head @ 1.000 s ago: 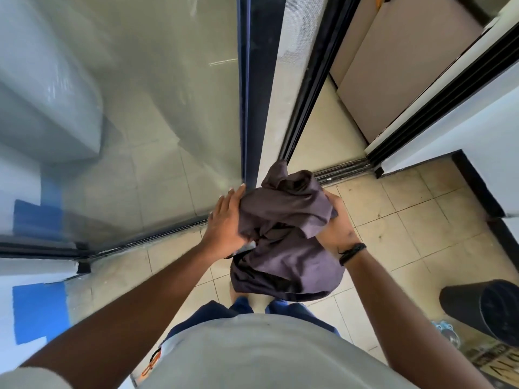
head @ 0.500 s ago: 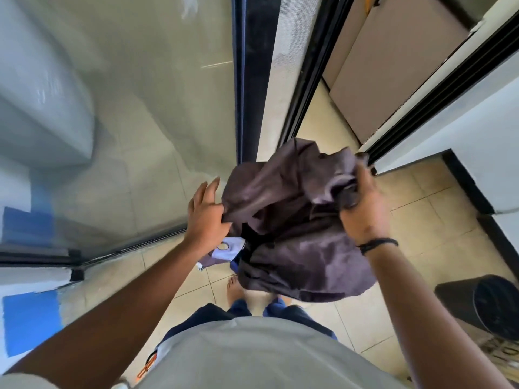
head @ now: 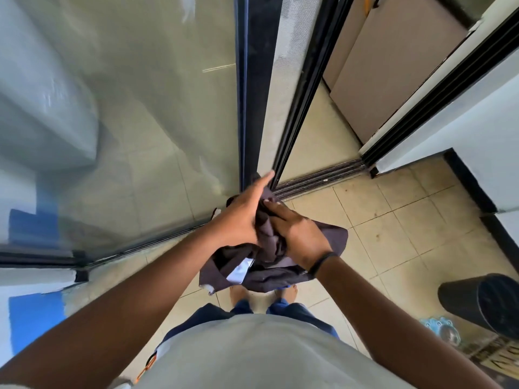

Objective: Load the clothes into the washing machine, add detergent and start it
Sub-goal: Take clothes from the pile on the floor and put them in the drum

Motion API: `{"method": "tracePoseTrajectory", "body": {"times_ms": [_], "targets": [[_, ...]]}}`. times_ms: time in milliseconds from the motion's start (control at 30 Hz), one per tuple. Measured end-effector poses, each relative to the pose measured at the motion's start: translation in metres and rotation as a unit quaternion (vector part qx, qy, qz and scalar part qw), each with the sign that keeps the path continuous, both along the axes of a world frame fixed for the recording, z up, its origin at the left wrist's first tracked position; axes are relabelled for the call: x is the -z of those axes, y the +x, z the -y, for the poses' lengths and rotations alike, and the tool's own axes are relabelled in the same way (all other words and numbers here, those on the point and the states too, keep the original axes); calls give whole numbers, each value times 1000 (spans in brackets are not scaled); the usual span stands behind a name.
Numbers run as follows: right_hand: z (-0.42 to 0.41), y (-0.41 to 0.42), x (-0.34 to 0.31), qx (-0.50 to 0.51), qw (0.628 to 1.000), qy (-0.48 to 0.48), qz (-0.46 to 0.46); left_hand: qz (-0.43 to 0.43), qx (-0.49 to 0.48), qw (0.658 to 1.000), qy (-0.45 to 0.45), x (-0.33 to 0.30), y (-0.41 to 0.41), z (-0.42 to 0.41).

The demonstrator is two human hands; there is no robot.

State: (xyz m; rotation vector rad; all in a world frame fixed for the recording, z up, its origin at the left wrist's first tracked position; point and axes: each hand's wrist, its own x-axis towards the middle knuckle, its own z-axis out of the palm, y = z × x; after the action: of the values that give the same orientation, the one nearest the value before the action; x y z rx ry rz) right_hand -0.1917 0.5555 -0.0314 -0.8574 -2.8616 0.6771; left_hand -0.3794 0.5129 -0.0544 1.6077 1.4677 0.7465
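While the person stood on the tiled floor (head: 393, 228), both hands met at the middle of the view around the garment (head: 269, 273), a dark bundle held at waist height above the feet. The left hand (head: 241, 217) lay against the bundle's left side with its fingers nearly straight and pointing toward 1 o'clock. The right hand (head: 300, 234), a dark band at its wrist, pressed on top from 3 o'clock, fingers bent over the folds; whether it truly gripped the cloth or only pressed it could not be told. A pale label (head: 238, 272) showed among the lower folds, and loose cloth hung out at 5 and 7 o'clock.

The likeliest slip, in my judgement, was the bundle loosening: with one hand nearly flat, a hanging edge could have slid free and dropped to the floor, or trailed and caught on the door track (head: 320, 178) at 12 o'clock in passing through. The bare feet beneath it could also have trodden on a trailing end.

No washing machine or detergent was in view, so loading had plainly not begun.

As for containers, a black bin (head: 486, 304) sat at 4 o'clock, its opening turned toward the lens; its inside read only as dark and its contents could not be made out. Farther off, the glass door (head: 140, 108) filled 10 o'clock, and a brown cabinet (head: 393, 66) stood at 1 o'clock beyond the threshold, shut.
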Motion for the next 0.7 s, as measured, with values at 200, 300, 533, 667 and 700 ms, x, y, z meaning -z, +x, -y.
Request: {"method": "tracePoseTrajectory", "body": {"times_ms": [200,300,533,667,700], "targets": [[18,-5,-20,32,993,-68,-90,-170,74,982,-36,4,0,-1],[-4,4,-29,26,960,-276,-30,-245,18,969,2,9,3,12],[-51,10,-8,296,821,-488,-25,-301,91,928,199,-24,42,41],[-54,-2,29,361,796,-479,82,-280,125,904,299,-55,70,55],[-53,-6,34,360,777,-509,89,-274,124,900,316,-60,73,57]]}}
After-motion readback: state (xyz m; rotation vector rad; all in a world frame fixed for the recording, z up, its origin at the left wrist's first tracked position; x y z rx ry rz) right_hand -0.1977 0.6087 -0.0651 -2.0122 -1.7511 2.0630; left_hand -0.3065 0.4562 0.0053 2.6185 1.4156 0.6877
